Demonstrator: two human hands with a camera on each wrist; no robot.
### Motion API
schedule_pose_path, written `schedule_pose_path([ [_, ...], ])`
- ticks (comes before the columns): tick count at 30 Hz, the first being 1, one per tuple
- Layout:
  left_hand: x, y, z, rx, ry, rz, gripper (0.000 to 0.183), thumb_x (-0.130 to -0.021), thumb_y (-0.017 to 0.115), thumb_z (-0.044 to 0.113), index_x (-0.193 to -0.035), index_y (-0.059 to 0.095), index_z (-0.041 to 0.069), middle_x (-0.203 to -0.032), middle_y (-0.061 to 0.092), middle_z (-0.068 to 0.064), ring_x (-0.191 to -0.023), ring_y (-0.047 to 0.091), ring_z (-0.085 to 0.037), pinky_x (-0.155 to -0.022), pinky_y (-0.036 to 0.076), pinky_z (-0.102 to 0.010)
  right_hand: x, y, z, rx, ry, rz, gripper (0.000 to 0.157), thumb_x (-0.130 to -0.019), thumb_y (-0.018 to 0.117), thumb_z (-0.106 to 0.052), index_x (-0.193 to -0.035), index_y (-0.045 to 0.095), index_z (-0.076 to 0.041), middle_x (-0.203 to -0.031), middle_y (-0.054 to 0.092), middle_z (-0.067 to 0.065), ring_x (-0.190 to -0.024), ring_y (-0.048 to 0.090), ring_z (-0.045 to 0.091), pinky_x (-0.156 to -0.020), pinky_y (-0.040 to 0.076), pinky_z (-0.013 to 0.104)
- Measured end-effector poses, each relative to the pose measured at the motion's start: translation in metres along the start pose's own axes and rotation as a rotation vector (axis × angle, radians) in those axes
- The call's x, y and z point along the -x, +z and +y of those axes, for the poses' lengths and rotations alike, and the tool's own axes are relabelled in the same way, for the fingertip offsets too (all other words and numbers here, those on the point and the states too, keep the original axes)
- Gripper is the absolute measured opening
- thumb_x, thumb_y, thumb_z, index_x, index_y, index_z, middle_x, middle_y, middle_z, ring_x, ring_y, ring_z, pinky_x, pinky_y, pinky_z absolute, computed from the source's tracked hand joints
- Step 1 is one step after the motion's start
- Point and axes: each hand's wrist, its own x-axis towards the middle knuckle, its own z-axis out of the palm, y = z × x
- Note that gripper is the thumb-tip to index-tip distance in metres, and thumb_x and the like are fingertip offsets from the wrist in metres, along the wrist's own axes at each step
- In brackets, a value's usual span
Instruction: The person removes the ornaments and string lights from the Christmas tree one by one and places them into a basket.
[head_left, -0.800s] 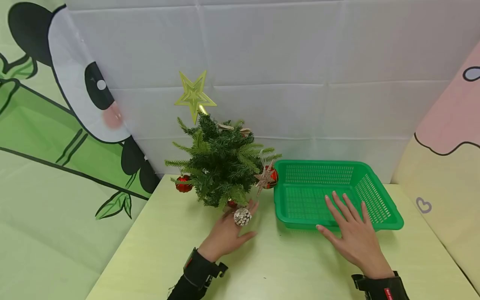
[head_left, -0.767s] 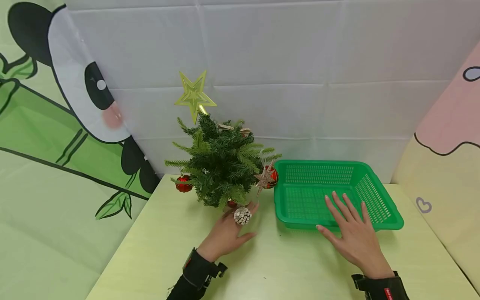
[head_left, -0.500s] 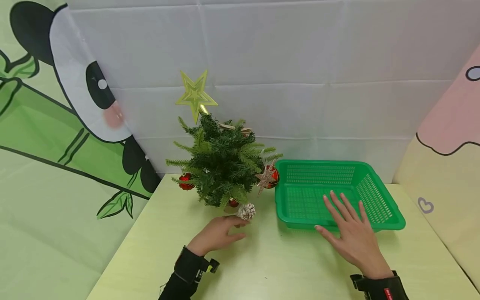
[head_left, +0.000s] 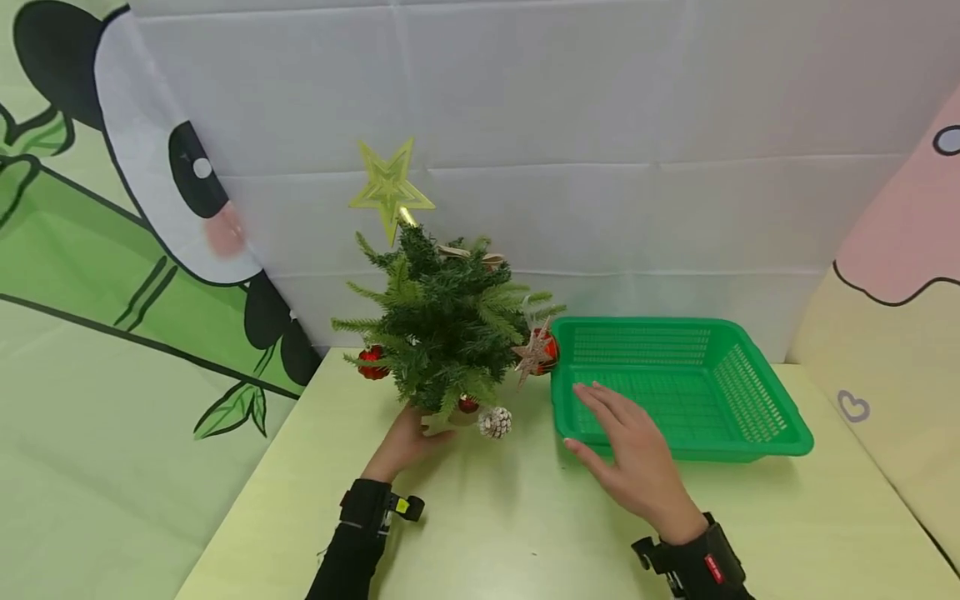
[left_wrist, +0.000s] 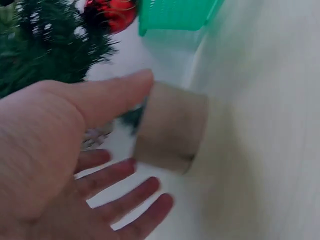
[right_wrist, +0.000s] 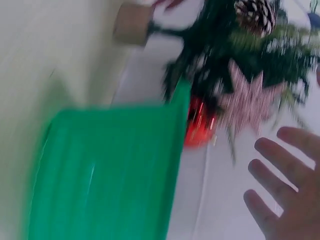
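Note:
A small Christmas tree [head_left: 450,325] stands on the table, topped by a gold star [head_left: 386,190]. A frosted pine cone [head_left: 495,422], a glittery pink star [head_left: 532,354] and red baubles [head_left: 372,362] hang from its branches. My left hand [head_left: 405,442] is at the lower left of the tree, partly hidden under the branches. In the left wrist view, its thumb and fingers are spread beside the tree's beige base [left_wrist: 172,127]; contact cannot be told. My right hand [head_left: 633,458] hovers with fingers extended near the green basket's front left corner, holding nothing.
The green plastic basket [head_left: 675,452] sits right of the tree, its left edge close to the pink star and a red bauble [head_left: 552,343]. A white cloth backdrop [head_left: 600,217] hangs behind the table, with printed cloths at both sides.
My left hand has moved away from the pine cone, leaving it hanging, and in toward the tree's base. My right hand has shifted left from over the basket toward the tree.

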Motion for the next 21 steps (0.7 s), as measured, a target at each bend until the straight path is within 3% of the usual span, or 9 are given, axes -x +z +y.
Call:
schedule_pose_path([
  [3, -0.012, 0.013, -0.004, 0.047, 0.03, -0.03, 0.088, -0.096, 0.077, 0.023, -0.165, 0.024, 0.013, -0.165, 0.036, -0.019, -0.148, 0.042, -0.042, -0.12, 0.042, -0.05, -0.013, 0.011, -0.019, -0.08, -0.001, -0.004, 0.065, -0.093, 0.078, -0.036, -0.149, 0.056, -0.014, -0.143, 0.063, 0.01, -0.131, 0.06, 0.033, -0.103, 0.054, 0.057],
  [4, -0.015, 0.017, -0.005, 0.031, 0.029, -0.018, 0.086, -0.097, 0.076, 0.026, -0.165, 0.025, 0.013, -0.163, 0.038, -0.02, -0.146, 0.044, -0.043, -0.119, 0.043, -0.05, -0.018, 0.015, -0.026, -0.115, 0.001, -0.019, 0.063, -0.093, 0.078, -0.036, -0.148, 0.057, -0.013, -0.14, 0.064, 0.009, -0.127, 0.062, 0.031, -0.1, 0.057, 0.053],
  [11, -0.036, 0.039, -0.005, 0.0, -0.001, 0.143, 0.078, -0.091, 0.083, 0.027, -0.156, 0.042, 0.016, -0.15, 0.054, -0.015, -0.142, 0.051, -0.036, -0.118, 0.044, -0.049, -0.035, 0.037, -0.056, -0.364, 0.048, -0.121, 0.055, -0.095, 0.077, -0.032, -0.144, 0.06, -0.016, -0.132, 0.067, 0.002, -0.114, 0.067, 0.021, -0.091, 0.059, 0.034],
  [16, -0.036, 0.042, -0.005, -0.064, -0.023, 0.17, 0.07, -0.095, 0.078, 0.035, -0.154, 0.045, 0.017, -0.149, 0.055, -0.017, -0.138, 0.054, -0.039, -0.114, 0.047, -0.055, -0.042, 0.048, -0.065, -0.36, 0.042, -0.107, 0.056, -0.092, 0.08, -0.033, -0.142, 0.061, -0.016, -0.131, 0.066, 0.002, -0.105, 0.067, 0.019, -0.086, 0.059, 0.032],
  [21, -0.032, 0.041, -0.005, -0.099, -0.036, 0.154, 0.067, -0.097, 0.075, 0.032, -0.154, 0.046, 0.012, -0.149, 0.055, -0.021, -0.134, 0.055, -0.046, -0.112, 0.047, -0.059, -0.045, 0.056, -0.068, -0.331, 0.017, -0.041, 0.051, -0.09, 0.083, -0.028, -0.134, 0.066, -0.01, -0.124, 0.068, 0.004, -0.091, 0.065, 0.015, -0.075, 0.057, 0.028],
])
